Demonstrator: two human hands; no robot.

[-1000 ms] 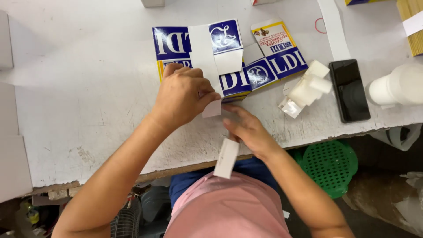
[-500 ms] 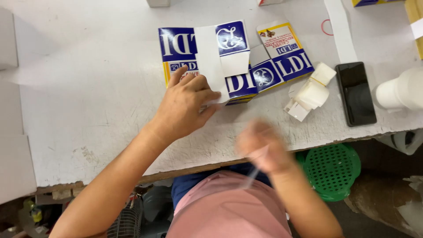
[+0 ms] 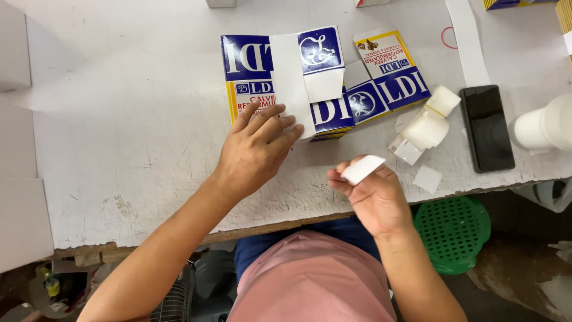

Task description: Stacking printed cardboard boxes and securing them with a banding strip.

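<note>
Left hand (image 3: pixel 253 152) flat, fingers spread and released, pressing down the blue-and-yellow flattened carton (image 3: pixel 280 83) with white strip (image 3: pixel 290 83) on the white tabletop (image 3: pixel 119 119); it has stayed put since half a second ago. Right hand (image 3: pixel 372 197) has pulled back from the carton and now hangs off the tabletop edge, fingers pinching a small white paper piece (image 3: pixel 363 168). Second carton (image 3: pixel 387 74), white paper bundle (image 3: pixel 426 122), black phone (image 3: pixel 487 127) further right.

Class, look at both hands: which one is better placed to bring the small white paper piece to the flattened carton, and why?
Probably the right hand: it already pinches the white paper piece. The left hand presses flat on the flattened carton.
</note>
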